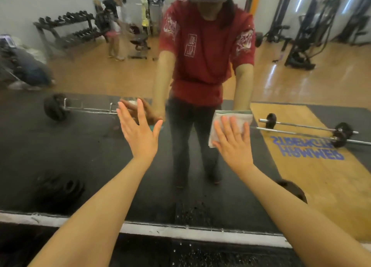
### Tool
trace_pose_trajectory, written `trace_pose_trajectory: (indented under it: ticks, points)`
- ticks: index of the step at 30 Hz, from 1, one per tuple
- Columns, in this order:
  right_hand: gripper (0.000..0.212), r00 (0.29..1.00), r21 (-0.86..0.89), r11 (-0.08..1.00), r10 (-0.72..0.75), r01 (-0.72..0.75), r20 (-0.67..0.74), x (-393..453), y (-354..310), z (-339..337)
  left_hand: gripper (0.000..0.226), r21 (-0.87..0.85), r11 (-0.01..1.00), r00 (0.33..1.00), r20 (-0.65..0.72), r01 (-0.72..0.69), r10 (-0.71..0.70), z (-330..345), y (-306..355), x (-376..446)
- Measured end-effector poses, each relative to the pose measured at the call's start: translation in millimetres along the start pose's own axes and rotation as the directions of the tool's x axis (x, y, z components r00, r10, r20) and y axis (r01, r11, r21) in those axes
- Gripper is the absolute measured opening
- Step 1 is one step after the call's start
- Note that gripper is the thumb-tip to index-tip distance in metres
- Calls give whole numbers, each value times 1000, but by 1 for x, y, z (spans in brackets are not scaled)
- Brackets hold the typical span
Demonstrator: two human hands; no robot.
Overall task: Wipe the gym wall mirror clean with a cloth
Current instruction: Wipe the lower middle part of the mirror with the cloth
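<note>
The wall mirror (pixel 90 146) fills the view, its white bottom frame running across low down. A folded white cloth (pixel 224 119) lies flat against the glass right of centre. My right hand (pixel 233 140) presses it to the mirror with straight, spread fingers. My left hand (pixel 139 131) is held up just left of centre, fingers straight and spread, at or very near the glass, holding nothing. My own reflection in a red shirt stands behind both hands.
The mirror's white bottom frame (pixel 180 231) meets a dark rubber floor (pixel 180 254) below. Reflected in the glass are barbells, a dumbbell rack, weight plates, machines and other people on the gym floor behind me.
</note>
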State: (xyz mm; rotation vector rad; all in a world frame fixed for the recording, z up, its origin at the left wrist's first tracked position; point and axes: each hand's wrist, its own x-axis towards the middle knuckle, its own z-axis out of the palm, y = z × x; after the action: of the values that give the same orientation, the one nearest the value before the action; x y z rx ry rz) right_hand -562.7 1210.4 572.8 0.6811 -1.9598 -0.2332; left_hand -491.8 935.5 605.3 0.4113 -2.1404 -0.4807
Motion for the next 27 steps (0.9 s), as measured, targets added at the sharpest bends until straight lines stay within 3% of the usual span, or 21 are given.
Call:
trace_pose_trajectory:
  ticks: [5,10,12,15,19,21,25,27]
  points:
    - [85,998,11,998,-59,59,-12,11,17,-9,82,9,1000,1000,0,-14,14,3,-2,0]
    - [83,978,85,978,195,-189,-77,59,25,-31,82,-3,1000,1000,1,-11,11,4,-2,-1]
    - [84,987,93,986,148,-141,-64,46,14,-23,83,-10,1000,1000,8,-11,11,3,-2,-1]
    - [88,999,-9,999,-44,44,1,5,-7,-1,83,-26,1000,1000,19,5,-4,3,-1,-1]
    - [86,994,-26,994,-101,102,32,-6,-9,3,81,-38,999,999,40,18,-17,1,0,-1]
    - [86,999,-7,999,-37,37,-9,14,1,-9,80,-41,999,999,42,13,-11,1,0,-2]
    - [87,948,51,953,303,-299,-100,89,23,-44,78,-42,999,999,41,12,-11,1,0,-1]
    - [85,930,57,936,352,-348,-107,107,24,-52,78,-42,999,999,41,15,-13,0,0,-1]
